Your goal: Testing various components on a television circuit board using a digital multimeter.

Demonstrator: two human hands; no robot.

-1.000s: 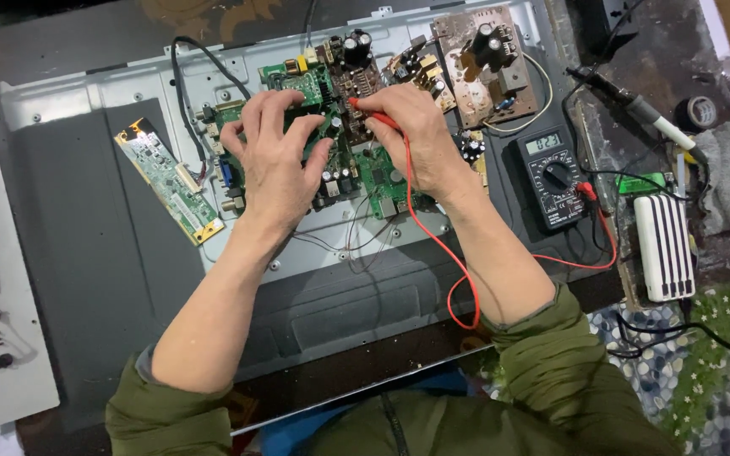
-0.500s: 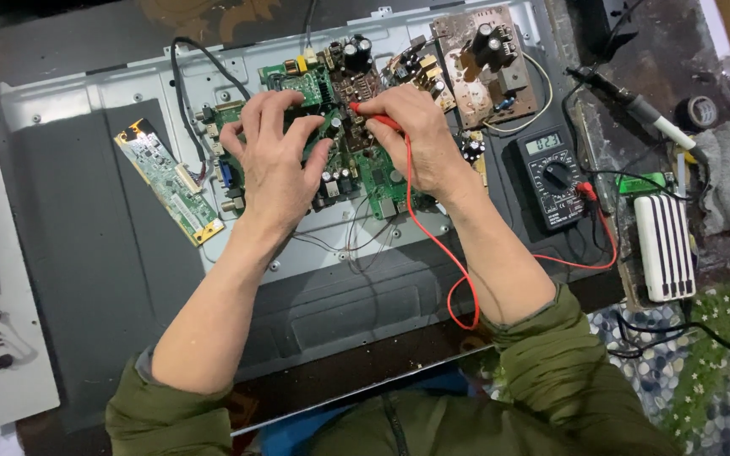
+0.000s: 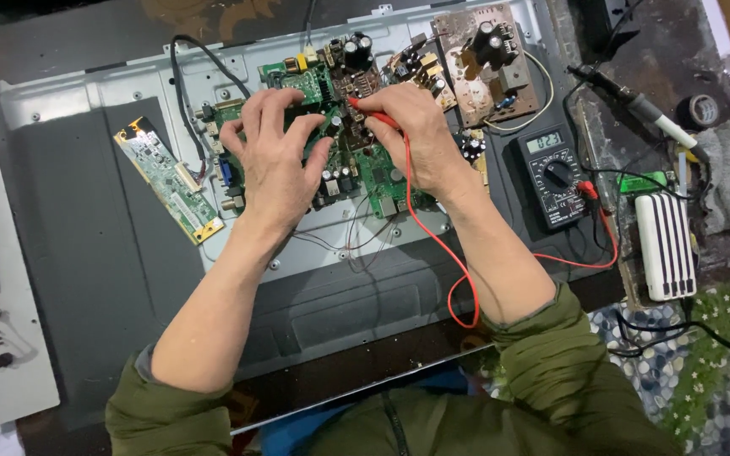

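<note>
Multimeter point(image 3: 555, 176) right of circuit board point(image 3: 365, 160) — hands point(image 3: 276, 165) on it.

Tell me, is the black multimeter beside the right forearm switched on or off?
On. The multimeter lies flat, and its grey display shows dark digits; its dial is turned off-centre.

A dark, worn workbench point(image 3: 610, 143) carries an opened flat-screen chassis point(image 3: 95, 279) across its middle. At the right lie 1 black multimeter point(image 3: 555, 176), 1 white ribbed box point(image 3: 667, 247) and, farther off, 1 soldering iron point(image 3: 635, 105).
</note>
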